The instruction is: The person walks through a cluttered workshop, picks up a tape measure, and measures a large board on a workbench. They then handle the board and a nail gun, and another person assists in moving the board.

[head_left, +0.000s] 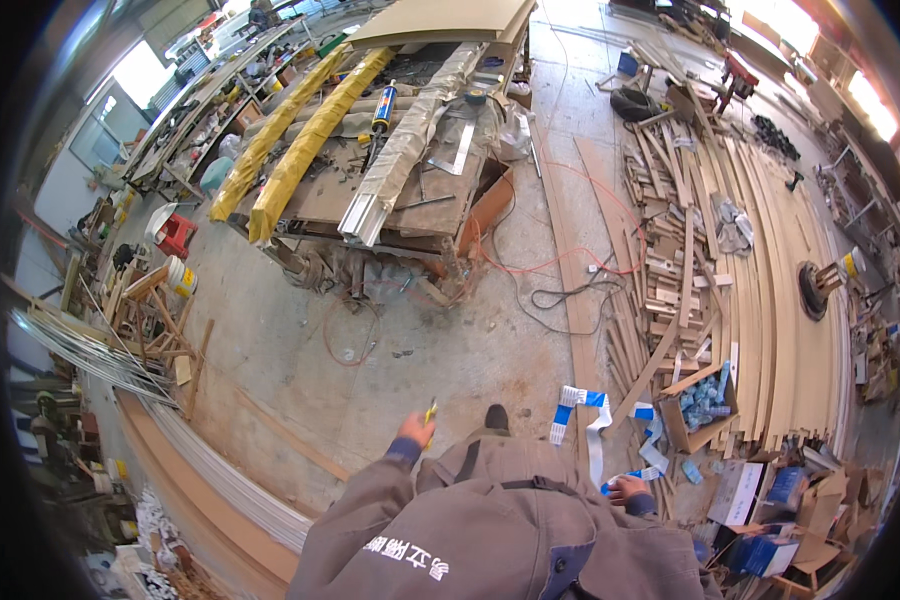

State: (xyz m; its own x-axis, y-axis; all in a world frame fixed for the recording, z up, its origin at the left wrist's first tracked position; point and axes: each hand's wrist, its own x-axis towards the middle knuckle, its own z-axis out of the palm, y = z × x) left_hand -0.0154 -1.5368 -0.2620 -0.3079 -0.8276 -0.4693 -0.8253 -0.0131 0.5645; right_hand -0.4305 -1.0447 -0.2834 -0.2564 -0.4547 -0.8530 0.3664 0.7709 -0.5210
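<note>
My left hand [416, 431] is closed around a slim yellow tool with a dark pointed tip [431, 411], which looks like a utility knife. It is held out over the concrete floor. Lower right, my right hand [626, 489] has its fingers closed on a long blue-and-white strip [597, 452]. The strip hangs in loops and folds beside my body, trailing toward a cardboard box [712, 428] of blue packets. The ends of my right fingers are partly hidden by the strip.
Ahead stands a cluttered workbench [440, 220] bearing yellow-wrapped beams [315, 140], a wrapped metal profile [410, 150] and a sealant tube [384, 108]. Cables [560, 298] cross the floor. Stacked boards [770, 300] and wood offcuts lie right; long strips [220, 450] lie left.
</note>
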